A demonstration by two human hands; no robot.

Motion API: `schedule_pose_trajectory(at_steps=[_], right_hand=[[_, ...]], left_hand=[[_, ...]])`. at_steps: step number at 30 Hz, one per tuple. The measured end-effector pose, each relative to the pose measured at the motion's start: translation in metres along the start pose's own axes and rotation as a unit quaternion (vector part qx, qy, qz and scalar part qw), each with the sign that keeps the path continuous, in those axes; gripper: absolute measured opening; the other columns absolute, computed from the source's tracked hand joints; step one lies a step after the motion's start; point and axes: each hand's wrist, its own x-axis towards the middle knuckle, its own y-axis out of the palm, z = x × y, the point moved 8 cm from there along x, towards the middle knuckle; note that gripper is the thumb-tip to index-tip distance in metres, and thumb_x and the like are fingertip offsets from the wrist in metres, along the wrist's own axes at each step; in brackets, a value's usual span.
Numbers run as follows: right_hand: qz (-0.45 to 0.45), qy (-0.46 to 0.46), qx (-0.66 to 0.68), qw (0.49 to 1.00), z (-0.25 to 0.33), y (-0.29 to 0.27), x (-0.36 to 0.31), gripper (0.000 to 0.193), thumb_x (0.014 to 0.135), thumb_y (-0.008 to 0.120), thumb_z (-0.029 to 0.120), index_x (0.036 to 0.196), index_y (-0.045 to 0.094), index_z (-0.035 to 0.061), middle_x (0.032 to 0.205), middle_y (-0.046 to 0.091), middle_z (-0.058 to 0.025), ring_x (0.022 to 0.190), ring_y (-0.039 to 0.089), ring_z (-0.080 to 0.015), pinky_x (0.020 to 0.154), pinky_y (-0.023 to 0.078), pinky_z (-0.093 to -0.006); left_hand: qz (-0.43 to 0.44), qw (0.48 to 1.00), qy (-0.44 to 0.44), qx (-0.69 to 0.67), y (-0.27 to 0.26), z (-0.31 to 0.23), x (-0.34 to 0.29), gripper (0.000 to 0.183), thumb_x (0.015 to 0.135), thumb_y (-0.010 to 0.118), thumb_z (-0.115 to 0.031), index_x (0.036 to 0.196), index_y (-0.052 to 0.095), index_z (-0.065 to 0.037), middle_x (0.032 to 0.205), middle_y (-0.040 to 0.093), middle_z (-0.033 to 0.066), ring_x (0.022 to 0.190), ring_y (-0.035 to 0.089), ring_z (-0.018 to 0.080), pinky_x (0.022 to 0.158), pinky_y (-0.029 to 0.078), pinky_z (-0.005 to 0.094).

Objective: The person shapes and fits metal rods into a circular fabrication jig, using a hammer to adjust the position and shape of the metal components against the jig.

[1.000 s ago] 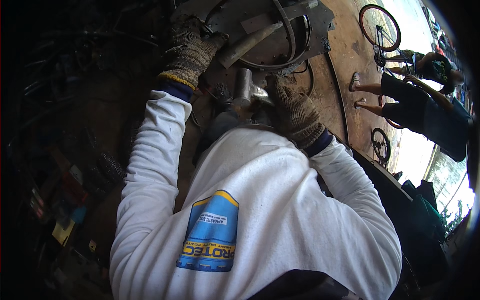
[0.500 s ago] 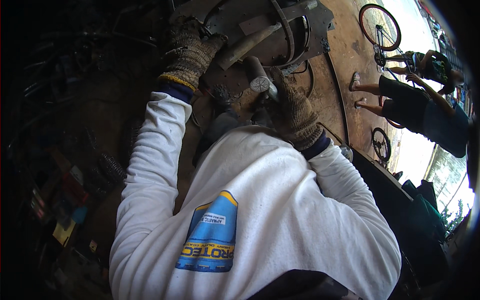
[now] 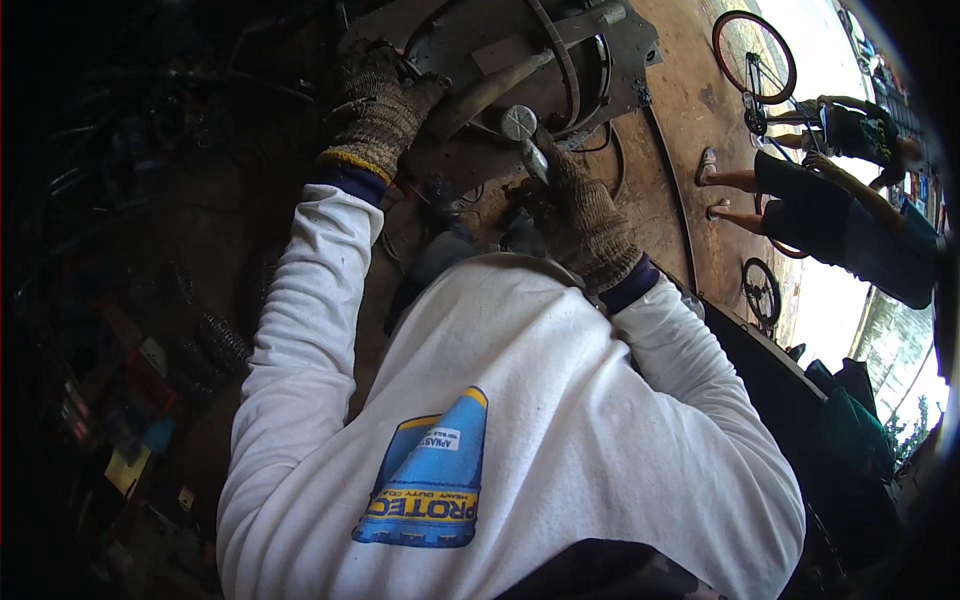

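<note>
My right hand (image 3: 590,205), in a brown knitted glove, is closed around the handle of a hammer (image 3: 519,123). Its round metal face is turned up toward me, over the near edge of a dark metal plate (image 3: 630,70). My left hand (image 3: 375,115), gloved alike, is closed at the plate's left side; what lies in its fingers is too dark to make out. Between the hands, a grey metal tube (image 3: 490,95) slants across the plate. A curved flat metal strip (image 3: 560,55) arches over it.
Dark clutter and a coiled spring (image 3: 225,340) lie at the left. A long thin rod or cable (image 3: 670,180) runs along the brown floor (image 3: 690,110) at the right. Beyond it are two people (image 3: 830,215) and a bicycle (image 3: 755,60).
The hammer head has tilted and shifted slightly away from me, its face now turned more upward. My left hand has stayed nearly in place.
</note>
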Motion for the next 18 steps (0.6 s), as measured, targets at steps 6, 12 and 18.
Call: schedule_pose_trajectory(at_steps=[6, 12, 18], right_hand=[[-0.010, 0.017, 0.104, 0.994, 0.010, -0.009, -0.008, 0.047, 0.095, 0.062, 0.009, 0.140, 0.047, 0.0019, 0.096, 0.065, -0.0089, 0.079, 0.064, -0.0145, 0.069, 0.053, -0.0306], [-0.082, 0.038, 0.237, 0.967, -0.024, -0.026, -0.046, 0.042, 0.098, 0.063, 0.020, 0.134, 0.049, 0.0051, 0.089, 0.063, -0.0050, 0.068, 0.057, -0.0095, 0.057, 0.048, -0.0258], [-0.192, 0.124, 0.437, 0.870, -0.084, -0.048, -0.064, 0.037, 0.097, 0.064, 0.035, 0.118, 0.055, 0.0057, 0.079, 0.063, -0.0047, 0.060, 0.058, -0.0118, 0.051, 0.048, -0.0278]], left_hand=[[0.107, 0.992, -0.062, -0.030, -0.006, -0.003, 0.000, 0.076, 0.076, 0.073, -0.059, 0.127, 0.059, -0.004, 0.136, 0.054, 0.0211, 0.130, 0.049, 0.0351, 0.108, 0.041, 0.0462], [0.079, 0.995, -0.057, -0.022, 0.003, 0.007, -0.003, 0.084, 0.077, 0.071, -0.061, 0.135, 0.054, -0.002, 0.139, 0.052, 0.0207, 0.131, 0.047, 0.0364, 0.113, 0.037, 0.0446], [0.039, 0.998, -0.034, -0.025, -0.007, -0.001, -0.006, 0.081, 0.079, 0.071, -0.059, 0.133, 0.055, 0.000, 0.142, 0.049, 0.0233, 0.135, 0.043, 0.0370, 0.113, 0.036, 0.0452]])
